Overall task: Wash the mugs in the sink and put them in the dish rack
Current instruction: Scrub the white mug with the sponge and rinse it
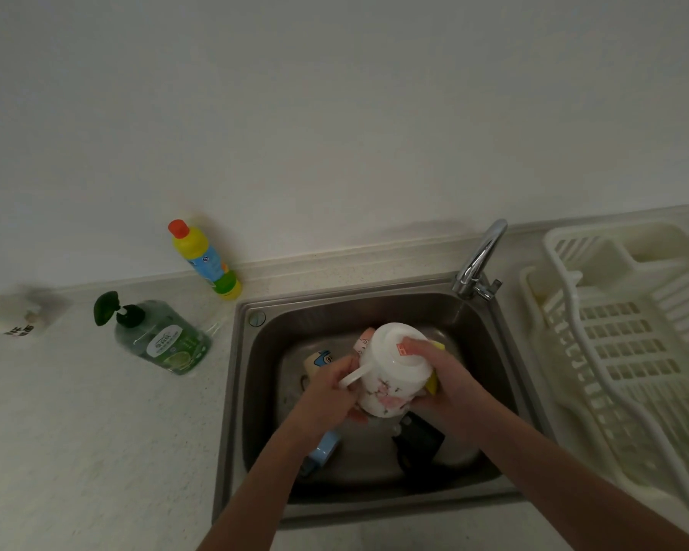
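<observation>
Two hands over sink (374,511), left hand (331,395) gripping white mug (390,371), right hand (442,375) pressing sponge (432,385), rack (629,344) beside.

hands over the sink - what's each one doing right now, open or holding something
Left hand: grips the handle of the white floral mug.
Right hand: presses a yellow sponge against the mug's side, fingers curled round it.
</observation>
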Demonstrator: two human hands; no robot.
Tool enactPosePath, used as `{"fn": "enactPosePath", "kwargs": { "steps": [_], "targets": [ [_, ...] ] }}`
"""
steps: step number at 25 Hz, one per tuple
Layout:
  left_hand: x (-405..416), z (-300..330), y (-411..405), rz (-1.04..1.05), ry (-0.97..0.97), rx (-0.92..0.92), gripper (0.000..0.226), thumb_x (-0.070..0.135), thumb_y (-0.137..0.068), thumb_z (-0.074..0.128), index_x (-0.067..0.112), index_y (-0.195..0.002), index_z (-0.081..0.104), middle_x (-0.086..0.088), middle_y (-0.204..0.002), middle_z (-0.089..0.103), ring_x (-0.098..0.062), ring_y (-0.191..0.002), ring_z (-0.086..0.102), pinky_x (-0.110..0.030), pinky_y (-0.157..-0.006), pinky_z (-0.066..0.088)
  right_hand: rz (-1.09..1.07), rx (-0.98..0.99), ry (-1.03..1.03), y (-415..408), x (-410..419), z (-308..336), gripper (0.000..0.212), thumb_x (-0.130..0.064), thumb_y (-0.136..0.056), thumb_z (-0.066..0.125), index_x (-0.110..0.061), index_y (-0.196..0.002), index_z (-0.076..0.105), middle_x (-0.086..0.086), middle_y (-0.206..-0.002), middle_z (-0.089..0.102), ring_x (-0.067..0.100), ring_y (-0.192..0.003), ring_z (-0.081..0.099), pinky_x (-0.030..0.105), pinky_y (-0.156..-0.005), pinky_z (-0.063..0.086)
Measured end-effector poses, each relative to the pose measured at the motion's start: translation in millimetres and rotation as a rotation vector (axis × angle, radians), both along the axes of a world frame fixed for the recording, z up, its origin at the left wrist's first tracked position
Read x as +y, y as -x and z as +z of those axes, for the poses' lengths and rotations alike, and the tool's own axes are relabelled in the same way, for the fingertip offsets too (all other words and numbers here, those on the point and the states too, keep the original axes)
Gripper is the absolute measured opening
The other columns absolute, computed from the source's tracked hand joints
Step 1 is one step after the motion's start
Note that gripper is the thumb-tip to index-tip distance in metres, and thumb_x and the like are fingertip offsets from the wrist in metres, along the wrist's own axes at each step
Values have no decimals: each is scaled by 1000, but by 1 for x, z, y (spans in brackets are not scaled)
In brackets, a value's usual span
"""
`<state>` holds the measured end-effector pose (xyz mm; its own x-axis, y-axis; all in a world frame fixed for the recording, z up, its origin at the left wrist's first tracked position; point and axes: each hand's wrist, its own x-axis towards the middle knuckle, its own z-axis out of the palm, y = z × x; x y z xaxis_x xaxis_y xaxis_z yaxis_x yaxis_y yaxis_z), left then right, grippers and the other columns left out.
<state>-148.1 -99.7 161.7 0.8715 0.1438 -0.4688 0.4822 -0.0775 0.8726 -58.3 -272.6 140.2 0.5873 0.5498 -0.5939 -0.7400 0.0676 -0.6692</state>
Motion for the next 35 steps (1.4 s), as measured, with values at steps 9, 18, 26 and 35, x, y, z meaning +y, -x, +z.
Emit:
{"fn": "enactPosePath", "kwargs": {
  "steps": [9,18,26,35],
  "targets": [
    [3,-25,3,179,171,-151,16,4,-93,56,10,-98,42,-26,-118,54,-40,-106,65,-46,-62,60,-36,-241,125,5,8,23,31,-36,-91,63,-29,-121,63,-1,-113,72,22,-108,68,49,-98,53],
    [3,-22,7,113,159,-320,47,8,-96,52,19,-141,43,-9,-131,59,-31,-116,63,-53,-75,60,-28,-573,196,11,1,36,35,-32,-93,64,-39,-126,58,-11,-121,66,9,-111,63,27,-90,55],
    [-1,-14,20,79,198,-287,59,1,-84,53,24,-138,52,-11,-127,58,-36,-111,64,-47,-72,61,64,-893,284,21,-10,36,46,-42,-94,59,-40,-139,47,-23,-134,50,2,-123,50,34,-102,49],
    [7,-23,32,77,361,-140,32,7,-88,61,-10,-115,62,-24,-117,67,-39,-111,65,-46,-87,58,157,-939,376,25,4,30,44,-41,-97,56,-42,-139,42,-17,-139,43,1,-126,46,24,-100,47]
  ]
}}
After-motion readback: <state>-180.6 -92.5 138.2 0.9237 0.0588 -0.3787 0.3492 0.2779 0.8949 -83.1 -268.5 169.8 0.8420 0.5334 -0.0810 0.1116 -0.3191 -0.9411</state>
